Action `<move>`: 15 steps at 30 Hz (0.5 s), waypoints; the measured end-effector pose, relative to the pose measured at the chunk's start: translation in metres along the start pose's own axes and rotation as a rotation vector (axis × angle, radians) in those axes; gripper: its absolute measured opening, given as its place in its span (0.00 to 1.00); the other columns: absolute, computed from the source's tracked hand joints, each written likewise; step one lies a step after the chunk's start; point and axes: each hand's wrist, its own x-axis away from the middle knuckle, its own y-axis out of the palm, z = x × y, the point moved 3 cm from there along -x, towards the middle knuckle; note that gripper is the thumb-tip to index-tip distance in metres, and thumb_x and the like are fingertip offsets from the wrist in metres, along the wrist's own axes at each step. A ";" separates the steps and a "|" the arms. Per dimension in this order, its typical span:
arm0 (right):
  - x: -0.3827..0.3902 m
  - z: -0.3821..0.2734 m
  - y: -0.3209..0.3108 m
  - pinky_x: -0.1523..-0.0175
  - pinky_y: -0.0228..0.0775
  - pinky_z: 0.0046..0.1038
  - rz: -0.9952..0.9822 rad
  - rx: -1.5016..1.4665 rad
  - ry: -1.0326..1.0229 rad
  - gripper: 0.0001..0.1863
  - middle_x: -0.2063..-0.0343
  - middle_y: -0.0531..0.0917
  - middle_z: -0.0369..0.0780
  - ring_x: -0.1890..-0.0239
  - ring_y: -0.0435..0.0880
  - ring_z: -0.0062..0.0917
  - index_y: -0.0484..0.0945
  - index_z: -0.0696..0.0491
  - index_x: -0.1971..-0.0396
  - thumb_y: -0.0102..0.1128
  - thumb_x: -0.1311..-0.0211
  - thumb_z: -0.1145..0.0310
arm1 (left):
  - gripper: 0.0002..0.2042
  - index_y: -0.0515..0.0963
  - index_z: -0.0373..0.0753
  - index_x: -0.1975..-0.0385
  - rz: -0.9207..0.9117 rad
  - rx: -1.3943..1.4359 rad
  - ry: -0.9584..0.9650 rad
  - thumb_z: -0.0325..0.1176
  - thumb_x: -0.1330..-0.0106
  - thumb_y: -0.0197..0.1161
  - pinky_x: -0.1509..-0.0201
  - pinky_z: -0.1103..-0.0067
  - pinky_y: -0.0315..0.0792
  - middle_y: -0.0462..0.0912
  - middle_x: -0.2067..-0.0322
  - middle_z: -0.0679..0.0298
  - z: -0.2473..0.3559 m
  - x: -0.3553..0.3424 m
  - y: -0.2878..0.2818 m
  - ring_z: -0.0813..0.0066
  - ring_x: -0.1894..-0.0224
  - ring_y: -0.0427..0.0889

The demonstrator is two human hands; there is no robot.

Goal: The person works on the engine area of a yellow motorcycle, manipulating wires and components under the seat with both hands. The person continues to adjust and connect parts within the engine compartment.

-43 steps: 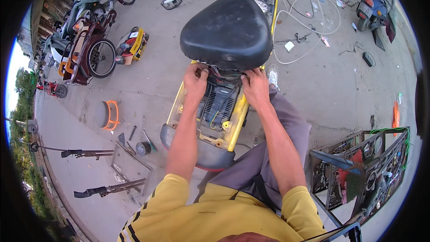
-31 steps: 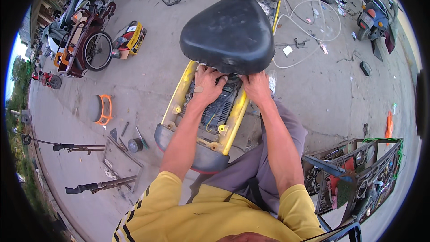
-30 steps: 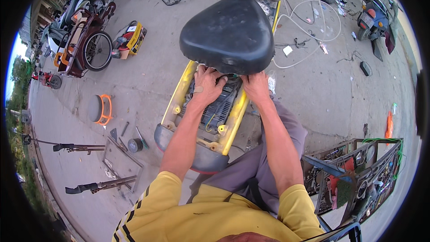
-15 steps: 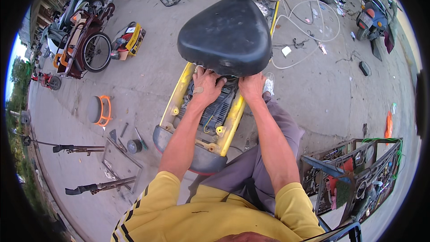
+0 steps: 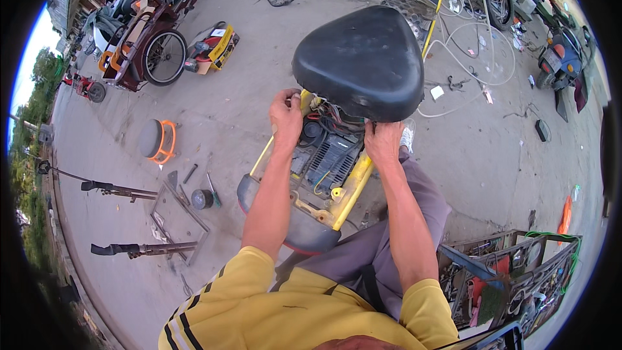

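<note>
A black padded saddle (image 5: 359, 61) covers the front of a yellow vehicle frame (image 5: 355, 185). Below its rear edge, the frame holds a finned grey controller box (image 5: 332, 159) among cables (image 5: 311, 131). My left hand (image 5: 286, 120) is beside the left frame tube, just below the saddle's left corner. Its fingers are curled and pressed together, and whatever they grip is too small to make out. Close under the saddle's rear right edge, my right hand (image 5: 383, 142) is closed at the right frame tube. The saddle hides part of its fingertips.
A round stool with orange legs (image 5: 159, 140) stands at left, near scattered hand tools (image 5: 214, 191) and a metal frame (image 5: 181, 223). A metal rack of parts (image 5: 508, 279) is at lower right. Hoses (image 5: 470, 68) lie at upper right; a cargo tricycle (image 5: 146, 52) stands at upper left.
My left hand has come out from under the saddle's rear edge to the left frame tube, exposing more cables. My right hand stays at the rear right edge. The whole view has shifted.
</note>
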 end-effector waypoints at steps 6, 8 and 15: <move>0.002 -0.011 -0.009 0.33 0.61 0.52 -0.081 -0.030 -0.060 0.13 0.47 0.86 0.46 0.39 0.77 0.48 0.89 0.49 0.50 0.68 0.32 0.65 | 0.11 0.91 0.41 0.54 -0.069 -0.617 0.217 0.36 0.31 0.69 0.37 0.62 0.76 0.88 0.48 0.59 0.019 0.012 -0.001 0.57 0.44 0.82; 0.003 -0.012 -0.011 0.34 0.60 0.51 -0.131 -0.010 -0.086 0.13 0.48 0.87 0.45 0.39 0.77 0.47 0.90 0.45 0.49 0.67 0.31 0.65 | 0.12 0.92 0.48 0.53 -0.172 -0.578 0.115 0.35 0.34 0.69 0.29 0.57 0.69 0.83 0.38 0.61 0.011 0.010 0.001 0.48 0.33 0.73; 0.008 -0.014 -0.014 0.30 0.54 0.51 -0.218 -0.035 -0.134 0.13 0.46 0.86 0.43 0.34 0.72 0.45 0.90 0.42 0.47 0.64 0.28 0.64 | 0.21 0.88 0.54 0.42 -0.322 -0.616 0.185 0.30 0.35 0.66 0.24 0.51 0.64 0.75 0.29 0.60 0.003 0.014 0.008 0.47 0.26 0.67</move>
